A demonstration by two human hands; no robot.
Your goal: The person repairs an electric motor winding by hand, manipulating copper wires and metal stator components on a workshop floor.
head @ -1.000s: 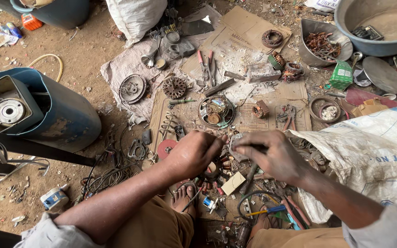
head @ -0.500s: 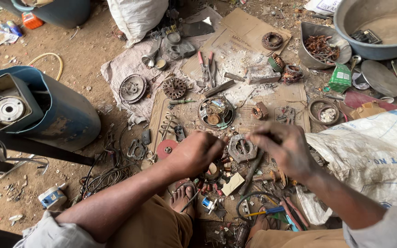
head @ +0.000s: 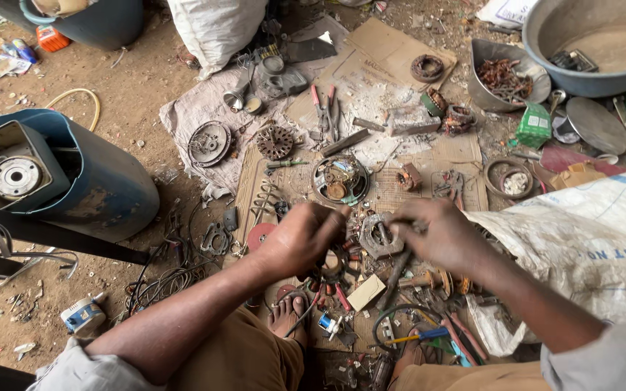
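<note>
Grey metal bracket [head: 380, 235] is held between both hands: left hand [head: 300, 235] clenched at its left edge, right hand [head: 440, 235] gripping the right side, above scattered parts.

The left hand [head: 300, 239] curls into a fist, so its fingertips and whatever they pinch stay hidden. The right hand [head: 440, 235] covers the right edge of the grey square metal housing [head: 380, 235]; the small part in its fingers is too small to tell. At the upper right of the frame, the large grey metal basin [head: 545, 51] is cut by the top and right edges. The blue plastic drum [head: 106, 177] at the left is cropped by the left edge. The white woven sack [head: 588, 246] at the right hides the ground beneath it and runs off frame. Both forearms leave the bottom edge.
</note>
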